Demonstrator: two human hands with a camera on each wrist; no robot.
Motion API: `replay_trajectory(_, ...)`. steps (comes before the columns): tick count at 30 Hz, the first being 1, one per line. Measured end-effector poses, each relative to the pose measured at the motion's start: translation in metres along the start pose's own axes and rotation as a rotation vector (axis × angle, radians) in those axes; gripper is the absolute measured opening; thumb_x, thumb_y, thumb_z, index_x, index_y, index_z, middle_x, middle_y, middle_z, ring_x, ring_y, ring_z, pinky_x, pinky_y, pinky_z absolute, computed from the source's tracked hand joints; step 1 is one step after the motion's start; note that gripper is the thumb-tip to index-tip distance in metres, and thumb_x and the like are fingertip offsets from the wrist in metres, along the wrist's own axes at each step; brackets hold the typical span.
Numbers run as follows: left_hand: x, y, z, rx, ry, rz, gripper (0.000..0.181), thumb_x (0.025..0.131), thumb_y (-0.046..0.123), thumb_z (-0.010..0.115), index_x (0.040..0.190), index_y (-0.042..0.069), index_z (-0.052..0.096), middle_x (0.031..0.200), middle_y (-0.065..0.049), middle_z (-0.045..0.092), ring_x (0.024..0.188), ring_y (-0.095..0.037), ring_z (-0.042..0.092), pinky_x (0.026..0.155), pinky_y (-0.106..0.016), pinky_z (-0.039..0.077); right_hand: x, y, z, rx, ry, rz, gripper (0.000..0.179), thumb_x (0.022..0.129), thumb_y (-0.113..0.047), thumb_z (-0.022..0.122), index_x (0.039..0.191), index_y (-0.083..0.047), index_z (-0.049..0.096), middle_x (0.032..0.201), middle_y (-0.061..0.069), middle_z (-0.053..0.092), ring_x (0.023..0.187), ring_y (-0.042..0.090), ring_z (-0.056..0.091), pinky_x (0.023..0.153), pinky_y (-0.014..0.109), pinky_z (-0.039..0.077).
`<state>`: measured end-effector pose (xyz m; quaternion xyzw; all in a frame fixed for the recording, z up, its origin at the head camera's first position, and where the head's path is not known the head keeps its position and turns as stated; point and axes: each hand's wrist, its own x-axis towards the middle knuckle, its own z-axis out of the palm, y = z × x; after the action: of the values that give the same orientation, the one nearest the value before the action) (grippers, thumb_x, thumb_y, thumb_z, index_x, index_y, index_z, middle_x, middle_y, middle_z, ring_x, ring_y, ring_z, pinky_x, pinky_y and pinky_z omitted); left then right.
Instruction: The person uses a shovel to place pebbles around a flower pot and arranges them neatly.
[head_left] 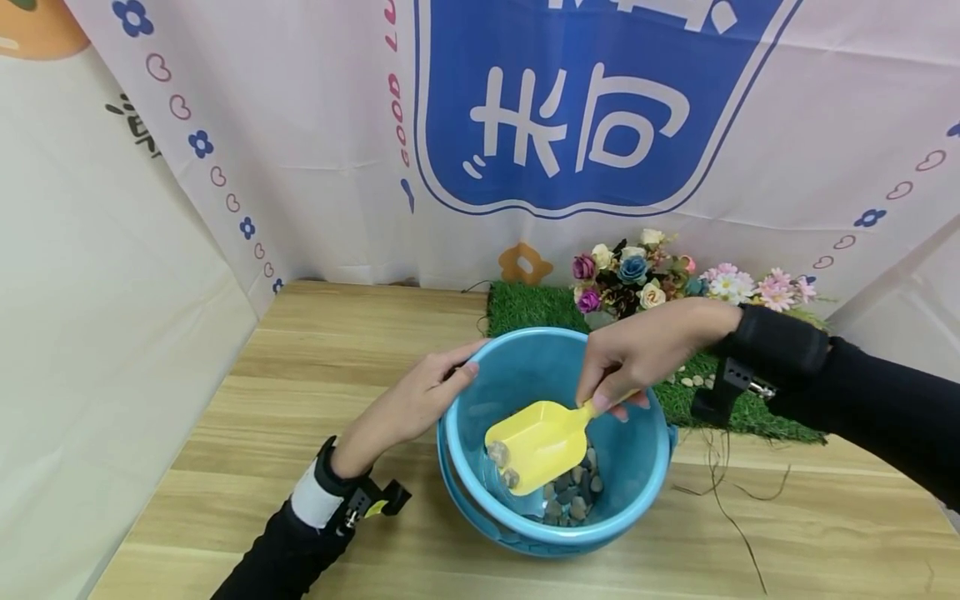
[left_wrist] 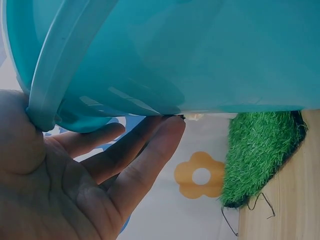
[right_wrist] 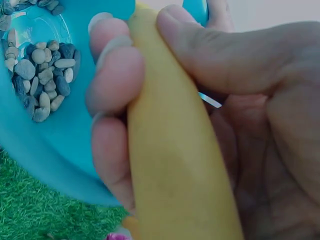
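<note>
A blue bucket [head_left: 633, 492] stands on the wooden table. My left hand [head_left: 412, 400] grips its left rim, with fingers [left_wrist: 145, 165] lying along the outer wall beside the bucket's handle [left_wrist: 55, 65]. Inside the bucket, my right hand [head_left: 648, 350] holds a yellow scoop [head_left: 543, 446]; its fingers and thumb wrap the yellow handle [right_wrist: 175, 150]. A couple of stones [head_left: 498, 454] show at the scoop's front left edge; whether they lie in it or beyond it I cannot tell. Grey and tan pebbles [right_wrist: 45, 75] cover part of the bucket floor.
Behind and right of the bucket lies an artificial grass mat [head_left: 532, 304], bearing artificial flowers [head_left: 633, 271] and several pale pebbles [head_left: 697, 382]. Thin dark strands [head_left: 723, 492] lie on the wooden table [head_left: 352, 333] at right. A printed white cloth [head_left: 337, 167] hangs behind.
</note>
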<state>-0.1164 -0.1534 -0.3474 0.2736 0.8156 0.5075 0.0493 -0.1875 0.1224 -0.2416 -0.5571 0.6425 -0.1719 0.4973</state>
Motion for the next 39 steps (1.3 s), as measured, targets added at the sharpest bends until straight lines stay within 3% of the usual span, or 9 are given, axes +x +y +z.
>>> replay_trajectory(4, 0.000, 0.000, 0.000, -0.009, -0.004, -0.001, 0.041, 0.102, 0.027, 0.035, 0.142, 0.019, 0.036, 0.125, -0.007, 0.054, 0.081, -0.018, 0.065, 0.062, -0.028, 0.055, -0.011, 0.000, 0.000, -0.011, 0.033, 0.005, 0.024, 0.099, -0.021, 0.044, 0.082, -0.018, 0.061, 0.073, 0.006, 0.058, 0.057, 0.018, 0.047, 0.054, 0.028, 0.048)
replay_trajectory(13, 0.001, -0.001, 0.000, -0.012, -0.006, 0.001, 0.041, 0.102, 0.028, 0.035, 0.142, 0.018, 0.036, 0.119, -0.010, 0.058, 0.078, -0.020, 0.066, 0.062, -0.029, 0.056, -0.044, 0.003, 0.000, -0.044, 0.127, -0.006, 0.025, 0.099, -0.017, 0.043, 0.109, -0.025, 0.065, 0.075, -0.007, 0.059, 0.054, 0.008, 0.046, 0.049, 0.025, 0.047)
replay_trajectory(17, 0.001, -0.001, 0.000, -0.021, -0.005, -0.007, 0.041, 0.102, 0.028, 0.035, 0.142, 0.019, 0.036, 0.123, -0.009, 0.055, 0.079, -0.020, 0.065, 0.062, -0.029, 0.056, -0.056, 0.007, 0.003, -0.027, 0.151, 0.005, 0.025, 0.099, -0.014, 0.043, 0.108, -0.021, 0.065, 0.074, -0.006, 0.057, 0.054, 0.008, 0.046, 0.049, 0.025, 0.048)
replay_trajectory(24, 0.000, -0.001, -0.001, -0.019, -0.010, -0.009, 0.041, 0.102, 0.030, 0.034, 0.142, 0.020, 0.036, 0.121, -0.008, 0.057, 0.077, -0.016, 0.065, 0.061, -0.029, 0.056, -0.080, 0.012, 0.011, -0.020, 0.223, 0.100, 0.025, 0.099, -0.014, 0.043, 0.102, -0.022, 0.066, 0.069, -0.001, 0.055, 0.052, 0.008, 0.047, 0.048, 0.024, 0.048)
replay_trajectory(30, 0.000, -0.001, 0.000, -0.016, -0.012, -0.003, 0.042, 0.102, 0.030, 0.034, 0.142, 0.019, 0.036, 0.122, -0.008, 0.056, 0.079, -0.019, 0.065, 0.062, -0.029, 0.056, -0.106, 0.021, 0.019, -0.012, 0.291, 0.089, 0.031, 0.099, -0.006, 0.041, 0.114, -0.019, 0.064, 0.075, -0.005, 0.058, 0.053, 0.010, 0.050, 0.048, 0.026, 0.050)
replay_trajectory(39, 0.001, -0.001, 0.000, -0.025, -0.010, -0.001, 0.042, 0.102, 0.029, 0.034, 0.142, 0.018, 0.036, 0.123, -0.009, 0.055, 0.081, -0.021, 0.065, 0.062, -0.029, 0.056, -0.142, 0.042, 0.031, 0.024, 0.414, 0.106, 0.033, 0.098, -0.001, 0.038, 0.115, -0.013, 0.062, 0.078, -0.002, 0.060, 0.055, 0.015, 0.053, 0.048, 0.028, 0.050)
